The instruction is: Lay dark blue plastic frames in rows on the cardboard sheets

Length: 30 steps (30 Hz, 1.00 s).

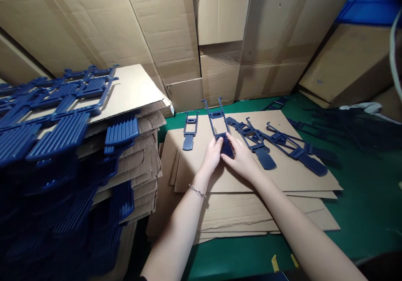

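Both my hands grip one dark blue plastic frame (216, 115) by its flat lower end, with its two hooked arms pointing away from me. My left hand (212, 154) closes on the left side of that end, thumb on top. My right hand (240, 155) closes on the right side. A smaller blue frame (190, 131) with a ribbed pad lies flat to the left on the cardboard sheets (201, 176). To the right lie more blue frames (265, 157), overlapping one another, and another frame (295, 149) beyond them.
A tall stack of cardboard layers (144, 159) with blue frames (72, 96) between and on top stands at left. Cardboard boxes (163, 29) wall off the back. Dark frames (354, 126) lie blurred on the green table (354, 197) at right. A pale cable (394, 55) hangs there.
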Each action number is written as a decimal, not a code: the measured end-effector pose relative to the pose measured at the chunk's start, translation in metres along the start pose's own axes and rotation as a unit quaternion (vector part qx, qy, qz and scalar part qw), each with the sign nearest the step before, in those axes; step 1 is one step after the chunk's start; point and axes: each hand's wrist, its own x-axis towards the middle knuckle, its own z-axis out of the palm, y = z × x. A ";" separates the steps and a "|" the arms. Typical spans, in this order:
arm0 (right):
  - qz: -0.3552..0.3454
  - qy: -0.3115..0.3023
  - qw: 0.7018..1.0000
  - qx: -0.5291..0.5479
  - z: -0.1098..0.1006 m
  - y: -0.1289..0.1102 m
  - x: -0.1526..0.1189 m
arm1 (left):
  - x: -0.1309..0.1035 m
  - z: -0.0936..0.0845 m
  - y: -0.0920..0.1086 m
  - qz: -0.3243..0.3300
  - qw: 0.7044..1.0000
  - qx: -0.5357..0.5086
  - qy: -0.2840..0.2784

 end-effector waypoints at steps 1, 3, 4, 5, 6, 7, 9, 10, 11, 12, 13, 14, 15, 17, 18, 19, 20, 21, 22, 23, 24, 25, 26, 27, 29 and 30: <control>0.006 0.000 1.000 0.004 -0.001 0.001 0.001 | 0.000 0.000 -0.001 0.000 1.000 0.017 0.010; 0.017 -0.007 1.000 0.014 -0.001 0.002 0.002 | -0.001 -0.002 -0.003 0.003 0.997 0.056 0.048; 0.022 -0.011 1.000 0.020 0.000 0.002 0.002 | -0.001 -0.002 -0.005 0.010 0.993 0.093 0.073; 0.028 -0.013 0.999 0.026 0.001 0.003 0.002 | -0.002 -0.003 -0.007 0.020 0.985 0.144 0.096; 0.035 -0.014 0.999 0.031 0.002 0.004 0.002 | -0.003 -0.003 -0.009 0.033 0.971 0.207 0.111; 0.042 -0.016 0.998 0.034 0.002 0.004 0.002 | -0.003 -0.003 -0.010 0.048 0.953 0.273 0.118; 0.052 -0.022 0.998 0.036 0.004 0.005 0.002 | -0.005 -0.002 -0.014 0.077 0.917 0.375 0.114; 0.054 -0.026 0.998 0.034 0.004 0.006 0.002 | -0.005 -0.001 -0.015 0.089 0.903 0.406 0.106; 0.052 -0.029 0.998 0.030 0.005 0.006 0.002 | -0.006 0.000 -0.016 0.099 0.889 0.437 0.096; 0.046 -0.031 0.998 0.025 0.004 0.006 0.002 | -0.006 0.001 -0.016 0.107 0.872 0.470 0.084; 0.038 -0.030 0.999 0.018 0.004 0.007 0.002 | -0.006 0.002 -0.016 0.113 0.855 0.502 0.068; 0.029 -0.028 0.999 0.011 0.002 0.007 0.002 | -0.006 0.002 -0.015 0.118 0.837 0.533 0.047; 0.024 -0.023 0.999 0.001 0.000 0.007 0.002 | -0.006 0.001 -0.014 0.121 0.821 0.556 0.028; 0.028 -0.004 0.999 -0.031 -0.007 0.008 0.003 | -0.006 -0.001 -0.011 0.123 0.807 0.577 0.008; 0.040 0.016 0.998 -0.056 -0.012 0.008 0.003 | -0.005 -0.002 -0.010 0.120 0.804 0.582 0.011; 0.057 0.042 0.994 -0.085 -0.017 0.009 0.003 | -0.005 -0.003 -0.009 0.114 0.800 0.589 0.020; 0.077 0.069 0.988 -0.117 -0.022 0.010 0.004 | -0.004 -0.004 -0.009 0.103 0.796 0.595 0.032; 0.099 0.093 0.979 -0.149 -0.028 0.011 0.004 | -0.004 -0.005 -0.009 0.090 0.794 0.600 0.044; 0.122 0.109 0.970 -0.179 -0.032 0.013 0.003 | -0.004 -0.006 -0.009 0.075 0.793 0.602 0.054; 0.147 0.116 0.961 -0.204 -0.036 0.015 0.003 | -0.003 -0.006 -0.009 0.061 0.791 0.605 0.060; 0.171 0.113 0.953 -0.224 -0.039 0.017 0.003 | -0.004 -0.006 -0.010 0.049 0.788 0.610 0.065; 0.193 0.104 0.946 -0.239 -0.041 0.020 0.003 | -0.004 -0.006 -0.010 0.041 0.783 0.616 0.070; 0.211 0.093 0.941 -0.249 -0.043 0.022 0.002 | -0.004 -0.006 -0.011 0.037 0.777 0.623 0.077; 0.224 0.082 0.937 -0.255 -0.043 0.025 0.002 | -0.004 -0.006 -0.011 0.037 0.771 0.631 0.083; 0.235 0.060 0.936 -0.255 -0.042 0.028 0.002 | -0.004 -0.006 -0.011 0.043 0.764 0.638 0.089; 0.235 0.052 0.937 -0.252 -0.042 0.030 0.002 | -0.004 -0.007 -0.011 0.044 0.766 0.636 0.086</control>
